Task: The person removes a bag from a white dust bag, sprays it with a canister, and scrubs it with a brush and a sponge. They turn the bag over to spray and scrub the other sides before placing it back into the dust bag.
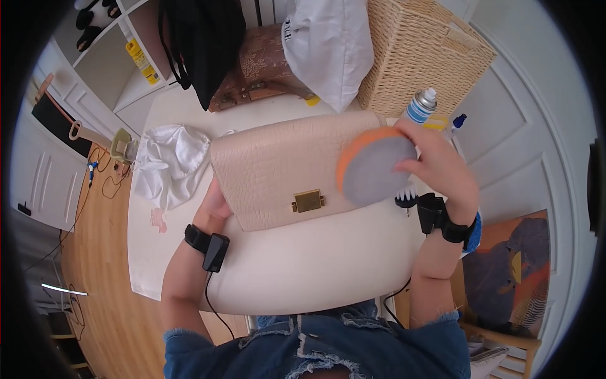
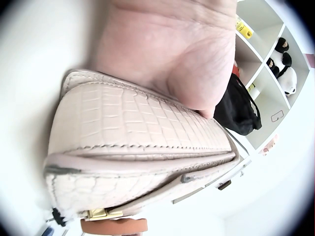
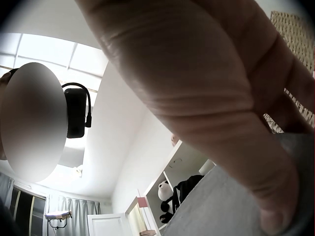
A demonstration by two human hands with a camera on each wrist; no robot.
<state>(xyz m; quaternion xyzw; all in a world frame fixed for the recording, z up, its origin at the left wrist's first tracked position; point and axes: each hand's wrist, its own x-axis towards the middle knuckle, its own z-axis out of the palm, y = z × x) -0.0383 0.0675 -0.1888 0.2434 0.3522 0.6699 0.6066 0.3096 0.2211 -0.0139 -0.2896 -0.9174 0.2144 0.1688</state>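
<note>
Head view: I log one pink handbag [image 1: 271, 164], gold clasp [image 1: 308, 201] facing forward, on the counter [image 1: 151, 265]; one round orange-and-grey pad [image 1: 379, 170], pinched by the right hand [image 1: 445, 161] before the handbag's right part; left hand [image 1: 218, 205] at its left side.

Left wrist view: palm against the handbag, fingers hidden; I cannot tell their spread.

Right wrist view: right hand's thumb on the pad's grey face.

Bright, fisheye-bent, dark at corners.
</note>
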